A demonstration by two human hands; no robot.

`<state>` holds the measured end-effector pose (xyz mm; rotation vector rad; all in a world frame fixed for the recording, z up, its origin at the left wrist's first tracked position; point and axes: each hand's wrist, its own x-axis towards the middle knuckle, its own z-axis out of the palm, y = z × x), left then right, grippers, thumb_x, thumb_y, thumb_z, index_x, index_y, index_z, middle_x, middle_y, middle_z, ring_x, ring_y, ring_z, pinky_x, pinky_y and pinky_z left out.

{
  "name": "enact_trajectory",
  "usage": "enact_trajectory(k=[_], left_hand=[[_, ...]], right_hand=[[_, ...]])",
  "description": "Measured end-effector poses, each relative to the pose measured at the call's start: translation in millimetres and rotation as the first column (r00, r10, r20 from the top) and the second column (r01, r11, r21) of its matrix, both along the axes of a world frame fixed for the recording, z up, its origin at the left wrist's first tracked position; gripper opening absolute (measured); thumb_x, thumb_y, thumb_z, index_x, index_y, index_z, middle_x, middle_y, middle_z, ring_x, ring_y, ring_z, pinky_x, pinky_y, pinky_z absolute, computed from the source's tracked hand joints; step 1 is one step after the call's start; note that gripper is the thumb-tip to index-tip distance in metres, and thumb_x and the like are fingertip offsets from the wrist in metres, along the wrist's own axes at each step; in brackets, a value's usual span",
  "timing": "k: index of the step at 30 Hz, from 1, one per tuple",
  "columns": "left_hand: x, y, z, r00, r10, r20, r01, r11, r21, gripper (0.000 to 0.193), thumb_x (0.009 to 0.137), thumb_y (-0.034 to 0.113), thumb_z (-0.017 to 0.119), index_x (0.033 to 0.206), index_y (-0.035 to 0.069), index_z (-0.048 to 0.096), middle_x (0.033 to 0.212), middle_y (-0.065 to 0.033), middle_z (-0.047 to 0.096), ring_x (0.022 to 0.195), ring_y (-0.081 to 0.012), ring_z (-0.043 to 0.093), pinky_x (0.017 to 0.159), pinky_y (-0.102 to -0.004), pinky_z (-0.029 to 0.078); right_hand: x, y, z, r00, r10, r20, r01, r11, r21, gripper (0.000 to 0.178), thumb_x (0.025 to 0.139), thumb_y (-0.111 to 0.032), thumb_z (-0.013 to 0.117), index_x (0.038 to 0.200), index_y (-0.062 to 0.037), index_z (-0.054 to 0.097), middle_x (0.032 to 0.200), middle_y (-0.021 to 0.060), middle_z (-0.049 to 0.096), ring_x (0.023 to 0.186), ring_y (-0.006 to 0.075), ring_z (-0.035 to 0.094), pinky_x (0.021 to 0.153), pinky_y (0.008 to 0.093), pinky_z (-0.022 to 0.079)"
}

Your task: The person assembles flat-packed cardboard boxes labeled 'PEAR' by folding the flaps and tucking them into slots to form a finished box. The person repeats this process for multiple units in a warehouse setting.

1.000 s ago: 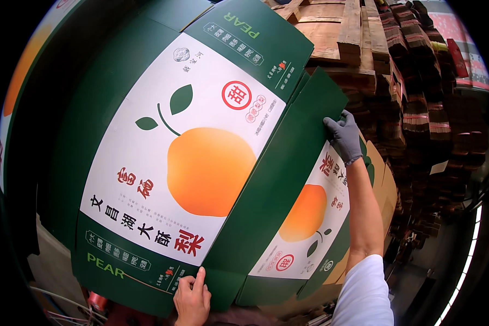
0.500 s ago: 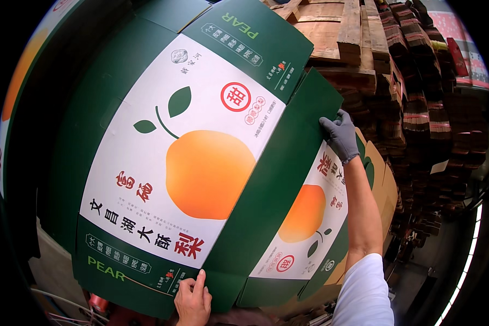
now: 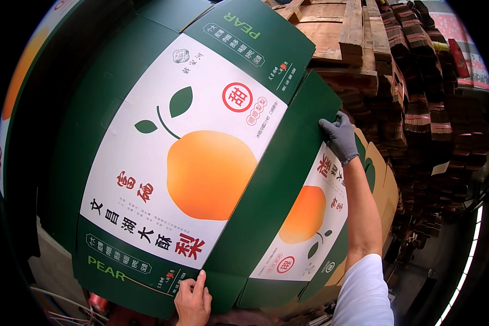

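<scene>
Bare left hand: the hand (image 3: 194,301) is between six and seven o'clock, index finger laid along the carton's near edge; thumb mostly hidden, so I cannot tell whether the grip pinches.
Gloved right hand: the hand (image 3: 339,137) in grey is between two and three o'clock, its grip pinching the edge of the green strip (image 3: 274,179).
Carton: the green carton (image 3: 201,168) fills the middle and nine o'clock side, its white face printed with an orange pear and leaves.
Second panel: another pear-printed panel (image 3: 301,228) is near five o'clock, beside the green strip.
Spool: a red, shiny spool-like thing (image 3: 98,302) is between seven and eight o'clock.
Pallets: wooden pallets (image 3: 326,32) are at one o'clock.
Stacks: bundled brown cardboard (image 3: 418,117) is between two and three o'clock, beyond the gloved hand.
</scene>
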<state>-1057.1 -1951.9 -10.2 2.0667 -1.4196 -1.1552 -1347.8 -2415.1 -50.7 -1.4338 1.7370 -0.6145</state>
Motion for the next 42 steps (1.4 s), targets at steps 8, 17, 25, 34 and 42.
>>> enact_trajectory(k=[8, 17, 25, 34, 42], left_hand=[[-0.9, -0.8, 1.2, 1.0, 0.003, -0.001, -0.003, 1.0, -0.004, 0.053, 0.085, 0.011, 0.063, 0.137, 0.013, 0.053, 0.099, -0.0118, 0.053, 0.083, -0.0295, 0.058, 0.068, -0.0389, 0.051], [-0.5, 0.6, -0.3, 1.0, 0.017, -0.02, -0.017, 1.0, 0.006, 0.053, 0.085, 0.012, 0.064, 0.137, 0.014, 0.053, 0.099, -0.0122, 0.053, 0.084, -0.0304, 0.058, 0.069, -0.0398, 0.051], [-0.9, 0.7, -0.6, 1.0, 0.008, -0.015, -0.008, 1.0, 0.024, 0.053, 0.086, 0.012, 0.064, 0.138, 0.014, 0.053, 0.1, -0.0125, 0.054, 0.085, -0.0307, 0.058, 0.069, -0.0398, 0.051], [-1.4, -0.8, -0.2, 1.0, 0.006, -0.007, -0.006, 1.0, 0.009, 0.052, 0.086, 0.011, 0.063, 0.137, 0.013, 0.054, 0.1, -0.0123, 0.053, 0.084, -0.0302, 0.058, 0.069, -0.0392, 0.051], [-1.0, -1.1, 0.4, 1.0, 0.003, -0.008, -0.003, 1.0, 0.015, 0.051, 0.086, 0.011, 0.063, 0.137, 0.013, 0.054, 0.099, -0.0126, 0.053, 0.084, -0.0302, 0.058, 0.069, -0.0389, 0.051]], right_hand=[[-5.5, -1.4, -3.0, 1.0, 0.017, -0.005, -0.017, 0.999, -0.039, 0.062, 0.08, -0.011, 0.076, 0.131, 0.0045, 0.044, 0.073, -0.0001, 0.052, 0.055, 0.0073, 0.052, 0.047, 0.0219, 0.044], [-2.5, -2.3, 1.0, 0.994, 0.032, -0.103, -0.036, 0.999, -0.034, 0.062, 0.081, -0.008, 0.076, 0.132, 0.0063, 0.043, 0.078, 0.0009, 0.053, 0.062, 0.0078, 0.053, 0.054, 0.0216, 0.046], [-2.0, -1.6, 0.1, 0.995, 0.022, -0.102, -0.028, 0.998, -0.057, 0.069, 0.076, -0.019, 0.08, 0.131, 0.0059, 0.046, 0.076, -0.0007, 0.052, 0.061, 0.0064, 0.051, 0.052, 0.0215, 0.046], [0.1, -2.1, 1.9, 0.987, 0.045, -0.156, -0.053, 0.997, -0.051, 0.065, 0.08, -0.009, 0.076, 0.133, 0.0072, 0.042, 0.079, 0.0005, 0.052, 0.064, 0.0069, 0.053, 0.055, 0.0208, 0.046], [-4.3, -4.6, -6.4, 0.982, 0.05, -0.181, -0.076, 0.987, -0.139, 0.066, 0.073, -0.026, 0.08, 0.123, 0.0046, 0.051, 0.076, 0.0003, 0.052, 0.061, 0.0093, 0.052, 0.054, 0.024, 0.047]])
